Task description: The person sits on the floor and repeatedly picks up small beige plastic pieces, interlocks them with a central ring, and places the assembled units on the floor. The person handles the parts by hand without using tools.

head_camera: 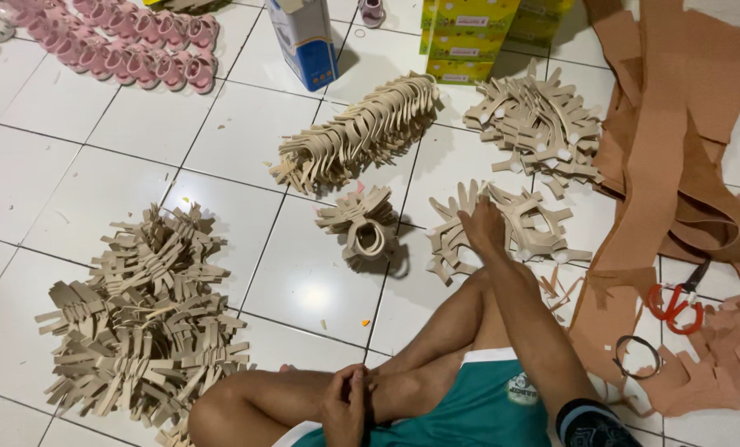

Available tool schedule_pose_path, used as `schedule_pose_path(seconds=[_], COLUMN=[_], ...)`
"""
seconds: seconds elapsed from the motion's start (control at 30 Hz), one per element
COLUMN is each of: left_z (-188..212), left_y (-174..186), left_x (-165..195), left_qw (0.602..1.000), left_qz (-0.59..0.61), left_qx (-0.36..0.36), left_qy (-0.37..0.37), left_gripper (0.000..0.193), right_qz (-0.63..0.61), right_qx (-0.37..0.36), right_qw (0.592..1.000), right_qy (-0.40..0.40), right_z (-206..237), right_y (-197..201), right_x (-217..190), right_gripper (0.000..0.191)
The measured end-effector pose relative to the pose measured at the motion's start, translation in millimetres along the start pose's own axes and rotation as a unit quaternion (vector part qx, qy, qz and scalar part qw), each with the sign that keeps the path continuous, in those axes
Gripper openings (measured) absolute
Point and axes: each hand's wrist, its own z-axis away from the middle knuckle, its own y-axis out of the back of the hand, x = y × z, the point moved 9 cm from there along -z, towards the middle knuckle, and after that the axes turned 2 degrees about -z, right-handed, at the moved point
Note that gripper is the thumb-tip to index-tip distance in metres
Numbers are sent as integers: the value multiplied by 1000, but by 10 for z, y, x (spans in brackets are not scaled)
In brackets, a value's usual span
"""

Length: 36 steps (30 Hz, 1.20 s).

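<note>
While the person sits cross-legged on the white tiled floor (80, 141), the right hand (483, 228) reaches out and rests on a loose heap of beige cut strap pieces (511, 232), fingers curled down onto them; whether it grips one, I cannot tell. Nearer the body than that heap, the left hand (345, 406) lies against the folded leg, fingers loosely closed on nothing visible. Just left of the heap sits a small banded bundle (363, 228); beyond it a long stacked row (361, 128). Right of the heap lie brown sheet offcuts (668, 149) and red-handled scissors (676, 302).
</note>
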Motion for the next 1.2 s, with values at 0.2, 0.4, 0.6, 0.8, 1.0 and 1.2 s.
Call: schedule_pose_path(seconds=[0.2,0.4,0.6,0.8,1.0,1.2], left_z=[99,27,75,242,410,601], left_y=[-63,-188,-340,97,727,1069], left_x=[105,874,1419,1311,1077,748], left_qw=[998,1000,996,994,989,950], left_qz=[-58,-22,55,105,105,308], left_qx=[-8,-6,-30,14,86,38], left_qy=[35,-11,-61,-38,-65,2], left_gripper=[24,27,38,25,26,26], right_qz=[-204,-374,-146,-87,-252,-222], right_qx=[4,-240,-382,-86,-216,-130], right_qw=[979,889,876,849,864,783], right_qy=[-20,109,258,514,379,566], right_z=[-51,1061,2448,3007,3318,3926], right_y=[130,393,123,307,-203,-275], right_x=[202,-108,-656,-1425,-1745,-2064], right_gripper=[46,43,45,48,32,24])
